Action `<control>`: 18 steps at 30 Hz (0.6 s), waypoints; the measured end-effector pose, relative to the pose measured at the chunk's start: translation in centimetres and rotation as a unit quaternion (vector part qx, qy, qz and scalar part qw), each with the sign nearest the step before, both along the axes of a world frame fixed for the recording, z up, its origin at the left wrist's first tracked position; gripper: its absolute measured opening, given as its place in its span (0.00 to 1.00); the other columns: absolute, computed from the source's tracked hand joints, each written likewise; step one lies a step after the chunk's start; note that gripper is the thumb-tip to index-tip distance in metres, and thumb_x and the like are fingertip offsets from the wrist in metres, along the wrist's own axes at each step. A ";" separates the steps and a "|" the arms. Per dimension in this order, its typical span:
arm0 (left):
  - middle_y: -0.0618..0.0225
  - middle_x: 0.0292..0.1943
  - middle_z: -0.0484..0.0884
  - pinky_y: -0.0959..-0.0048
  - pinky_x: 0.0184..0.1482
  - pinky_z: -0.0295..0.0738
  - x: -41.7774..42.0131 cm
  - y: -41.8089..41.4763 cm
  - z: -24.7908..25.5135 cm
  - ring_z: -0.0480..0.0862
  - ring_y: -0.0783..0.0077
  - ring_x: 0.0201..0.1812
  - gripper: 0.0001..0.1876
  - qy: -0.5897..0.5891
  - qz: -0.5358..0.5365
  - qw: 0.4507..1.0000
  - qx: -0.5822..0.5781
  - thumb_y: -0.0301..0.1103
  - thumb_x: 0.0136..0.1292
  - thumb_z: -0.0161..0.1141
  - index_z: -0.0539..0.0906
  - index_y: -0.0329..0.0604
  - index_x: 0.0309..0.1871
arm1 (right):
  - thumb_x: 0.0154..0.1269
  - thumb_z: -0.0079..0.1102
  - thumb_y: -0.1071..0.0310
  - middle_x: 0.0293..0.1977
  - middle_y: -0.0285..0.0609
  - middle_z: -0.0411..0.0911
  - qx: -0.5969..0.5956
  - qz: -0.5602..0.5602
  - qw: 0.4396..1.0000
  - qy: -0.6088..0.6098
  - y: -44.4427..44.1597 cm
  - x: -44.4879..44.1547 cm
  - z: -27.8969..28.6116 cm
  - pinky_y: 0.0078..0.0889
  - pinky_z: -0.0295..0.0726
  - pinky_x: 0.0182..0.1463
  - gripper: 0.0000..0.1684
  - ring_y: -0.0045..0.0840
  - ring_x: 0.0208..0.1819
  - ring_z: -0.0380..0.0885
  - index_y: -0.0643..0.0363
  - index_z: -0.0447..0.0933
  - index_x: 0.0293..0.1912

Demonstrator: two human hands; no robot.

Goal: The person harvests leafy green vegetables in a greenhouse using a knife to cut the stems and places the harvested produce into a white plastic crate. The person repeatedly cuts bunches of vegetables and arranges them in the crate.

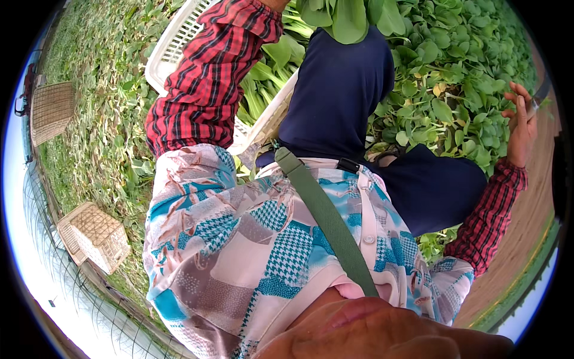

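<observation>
My left hand is out of view past the top edge; only its wrist and the red plaid sleeve [197, 85] show. That arm reaches over a white plastic crate [163, 67] holding cut leafy greens [264, 89] that look like bok choy. Beside the wrist, a bunch of the same broad-leaved greens [347, 20] hangs over my raised knee; what supports it is hidden. Out at the far right, my right hand [522, 123] holds what looks like a knife [541, 92], its blade pointing outward. Some of its fingers are extended, and the handle is mostly hidden.
A dense bed of growing greens [466, 58] lies at the right, bordered by bare soil [524, 215]. Leaf litter [103, 148] covers the ground at left. Light crates [101, 235] and another crate [53, 112] stand farther left. A green strap [327, 220] crosses my chest.
</observation>
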State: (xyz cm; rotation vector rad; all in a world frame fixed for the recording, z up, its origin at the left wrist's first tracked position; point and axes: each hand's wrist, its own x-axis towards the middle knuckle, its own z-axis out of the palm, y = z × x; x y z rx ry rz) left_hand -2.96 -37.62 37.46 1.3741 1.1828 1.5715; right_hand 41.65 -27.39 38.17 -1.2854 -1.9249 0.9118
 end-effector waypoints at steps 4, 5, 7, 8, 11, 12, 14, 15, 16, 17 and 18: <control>0.57 0.48 0.79 0.68 0.49 0.75 -7.5 -0.7 -6.7 0.80 0.64 0.48 0.29 0.395 0.092 0.913 0.037 0.22 0.47 0.62 0.72 0.36 0.57 | 0.70 0.49 0.54 0.50 0.36 0.76 -0.027 -0.102 0.987 -0.124 1.6 6.6 -2.7 0.20 0.73 0.41 0.21 0.18 0.47 0.75 0.59 0.75 0.53; 0.53 0.49 0.78 0.66 0.50 0.75 -8.7 -1.6 -8.3 0.79 0.61 0.50 0.31 0.504 0.078 0.860 0.011 0.22 0.46 0.62 0.70 0.36 0.59 | 0.70 0.50 0.53 0.50 0.36 0.77 -0.044 -0.115 0.982 -0.140 1.7 7.9 -3.3 0.20 0.74 0.40 0.22 0.18 0.46 0.75 0.59 0.75 0.53; 0.48 0.42 0.79 0.61 0.44 0.77 -12.1 -2.4 -12.4 0.81 0.50 0.44 0.38 0.669 0.019 0.737 0.098 0.27 0.46 0.61 0.63 0.38 0.65 | 0.69 0.51 0.52 0.49 0.35 0.77 -0.074 -0.132 0.975 -0.166 1.7 9.0 -4.9 0.20 0.74 0.39 0.23 0.18 0.46 0.75 0.58 0.75 0.53; 0.54 0.45 0.79 0.63 0.45 0.77 -9.3 -2.7 -13.6 0.81 0.54 0.45 0.34 0.665 -0.005 0.743 0.073 0.24 0.48 0.61 0.66 0.40 0.63 | 0.68 0.52 0.51 0.47 0.36 0.78 -0.072 -0.152 0.969 -0.178 1.1 11.0 -5.5 0.20 0.74 0.37 0.23 0.17 0.43 0.76 0.58 0.75 0.53; 0.62 0.50 0.75 0.65 0.51 0.73 -8.9 -3.6 -18.7 0.78 0.58 0.50 0.30 0.697 -0.112 0.706 0.061 0.22 0.52 0.56 0.67 0.45 0.62 | 0.68 0.52 0.50 0.45 0.35 0.78 -0.129 -0.165 0.962 -0.176 1.1 12.7 -7.7 0.20 0.74 0.36 0.24 0.16 0.41 0.76 0.59 0.74 0.53; 0.62 0.51 0.74 0.66 0.55 0.71 -9.0 -4.2 -20.7 0.76 0.59 0.51 0.32 0.698 -0.149 0.698 0.059 0.22 0.50 0.57 0.65 0.44 0.62 | 0.68 0.53 0.50 0.42 0.35 0.79 -0.145 -0.159 0.957 -0.193 0.3 11.1 -7.8 0.18 0.73 0.32 0.24 0.15 0.36 0.76 0.60 0.74 0.53; 0.62 0.53 0.72 0.66 0.60 0.67 -9.1 -4.6 -23.8 0.73 0.59 0.55 0.34 0.690 -0.204 0.692 0.057 0.21 0.49 0.58 0.64 0.43 0.63 | 0.68 0.54 0.50 0.40 0.36 0.78 -0.175 -0.146 0.955 -0.188 0.0 11.2 -8.9 0.17 0.72 0.30 0.25 0.14 0.34 0.75 0.60 0.73 0.53; 0.61 0.55 0.72 0.65 0.62 0.65 -9.2 -4.9 -25.2 0.72 0.59 0.58 0.34 0.681 -0.224 0.695 0.053 0.21 0.49 0.58 0.64 0.43 0.63 | 0.67 0.55 0.50 0.40 0.37 0.78 -0.189 -0.138 0.954 -0.186 -0.3 11.4 -9.4 0.16 0.71 0.29 0.25 0.14 0.33 0.75 0.60 0.73 0.53; 0.60 0.62 0.69 0.64 0.68 0.60 -9.5 -5.0 -26.1 0.68 0.61 0.64 0.29 0.699 -0.238 0.671 0.063 0.24 0.57 0.50 0.64 0.44 0.65 | 0.67 0.55 0.50 0.36 0.36 0.77 -0.205 -0.152 0.949 -0.184 -0.8 10.9 -9.3 0.16 0.70 0.27 0.24 0.13 0.29 0.74 0.59 0.73 0.53; 0.62 0.67 0.63 0.63 0.72 0.53 -9.8 -5.2 -26.9 0.63 0.62 0.68 0.32 0.706 -0.250 0.660 0.058 0.23 0.57 0.50 0.61 0.47 0.68 | 0.67 0.55 0.51 0.35 0.35 0.77 -0.217 -0.157 0.943 -0.198 -0.9 11.6 -9.7 0.16 0.69 0.26 0.24 0.13 0.28 0.73 0.59 0.73 0.53; 0.63 0.68 0.62 0.63 0.73 0.51 -9.7 -5.5 -27.3 0.61 0.63 0.69 0.33 0.701 -0.261 0.661 0.054 0.23 0.57 0.50 0.60 0.50 0.69 | 0.67 0.55 0.51 0.34 0.35 0.77 -0.232 -0.163 0.935 -0.215 -1.1 13.1 -9.5 0.16 0.69 0.26 0.23 0.13 0.27 0.73 0.59 0.72 0.52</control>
